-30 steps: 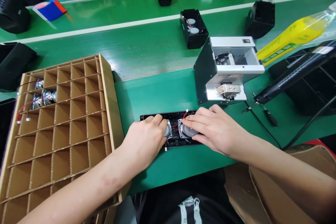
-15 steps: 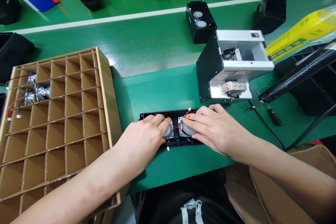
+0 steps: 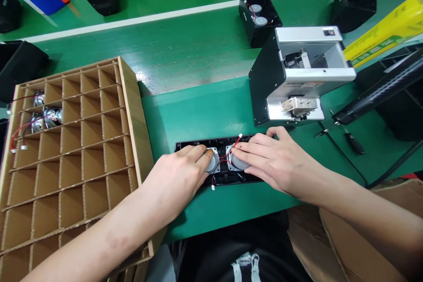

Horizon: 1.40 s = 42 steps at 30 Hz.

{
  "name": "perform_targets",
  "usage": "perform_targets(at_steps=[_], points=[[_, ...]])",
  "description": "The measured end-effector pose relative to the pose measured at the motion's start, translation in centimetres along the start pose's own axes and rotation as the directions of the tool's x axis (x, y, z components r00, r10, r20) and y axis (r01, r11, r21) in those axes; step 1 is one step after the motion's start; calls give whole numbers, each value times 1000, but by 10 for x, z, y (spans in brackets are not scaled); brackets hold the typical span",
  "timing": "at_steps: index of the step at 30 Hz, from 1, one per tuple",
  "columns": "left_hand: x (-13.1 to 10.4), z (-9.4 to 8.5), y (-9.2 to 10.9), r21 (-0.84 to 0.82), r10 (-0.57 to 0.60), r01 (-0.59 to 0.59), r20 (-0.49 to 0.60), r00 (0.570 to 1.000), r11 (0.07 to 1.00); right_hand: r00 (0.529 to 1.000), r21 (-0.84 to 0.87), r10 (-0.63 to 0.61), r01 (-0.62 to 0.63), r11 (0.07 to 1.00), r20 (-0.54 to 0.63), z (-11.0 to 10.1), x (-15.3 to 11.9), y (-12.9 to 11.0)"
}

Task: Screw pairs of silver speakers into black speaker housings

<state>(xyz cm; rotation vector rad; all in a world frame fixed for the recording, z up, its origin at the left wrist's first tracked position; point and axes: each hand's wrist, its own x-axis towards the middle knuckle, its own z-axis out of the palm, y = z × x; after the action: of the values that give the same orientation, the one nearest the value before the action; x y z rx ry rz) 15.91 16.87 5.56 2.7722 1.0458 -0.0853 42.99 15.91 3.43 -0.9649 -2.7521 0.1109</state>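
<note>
Just below the frame's centre, a black panel [image 3: 228, 179] is laid lengthwise, with two speakers [image 3: 240, 164] set side by side. These are partly covered by the left hand [image 3: 180, 174] and right hand [image 3: 276, 163], fingers half curled, apparently for steadying; whether anything is gripped cannot be told. At left, a divided cardboard box [image 3: 136, 110] is kept, presumably for easy reach. A silver machine [image 3: 304, 77] is stood right of centre. Beyond, light is mirrored in the green surface [image 3: 185, 48], where black casings [image 3: 264, 35] are spread.
</note>
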Motion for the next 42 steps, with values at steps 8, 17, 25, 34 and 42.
perform_targets(at_steps=[8,17,25,34,42], points=[[-2,3,0,31,93,-89,-173,981,996,1000,-20,19,-19,1000,-6,-1,0,-5],[-5,4,-3,24,132,-130,-221,966,991,1000,1,30,-30,1000,5,-3,-3,-6],[-3,5,-7,0,122,-124,-204,971,992,999,2,34,-34,999,6,0,-3,-3],[-1,7,-7,19,156,-155,-183,971,988,999,33,47,-46,998,-2,1,-3,-2],[-5,11,-5,53,126,-119,-163,979,992,994,22,77,-75,997,-84,3,-11,4]])
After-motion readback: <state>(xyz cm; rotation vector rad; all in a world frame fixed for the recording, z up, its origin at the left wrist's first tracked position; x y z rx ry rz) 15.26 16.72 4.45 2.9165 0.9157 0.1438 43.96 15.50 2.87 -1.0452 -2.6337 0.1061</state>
